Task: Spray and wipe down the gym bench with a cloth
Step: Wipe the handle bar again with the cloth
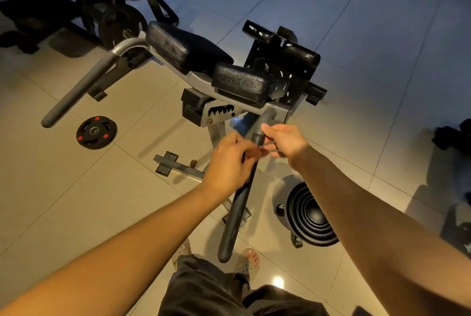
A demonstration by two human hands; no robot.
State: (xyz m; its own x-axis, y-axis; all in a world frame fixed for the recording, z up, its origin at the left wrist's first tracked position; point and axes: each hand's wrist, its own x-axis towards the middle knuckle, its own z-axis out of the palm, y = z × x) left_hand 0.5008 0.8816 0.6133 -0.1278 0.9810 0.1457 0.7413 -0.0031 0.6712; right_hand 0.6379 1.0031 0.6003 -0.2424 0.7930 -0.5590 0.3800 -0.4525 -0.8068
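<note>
The gym bench stands in front of me on a grey frame, with a long black back pad [186, 48] and a smaller black seat pad [242, 82]. A black foam-covered handle bar [237, 213] runs from the frame toward me. My left hand [226, 163] and my right hand [285, 141] meet just above this bar, fingers curled. Together they pinch a small thin grey item [270, 143]; what it is cannot be made out. No cloth or spray bottle is in view.
A second grey handle bar [76, 94] sticks out to the left. A weight plate [96, 132] lies on the tiled floor. A black ribbed round object [308, 213] sits at the right of the bar. A plate rack [122, 10] stands at the back left.
</note>
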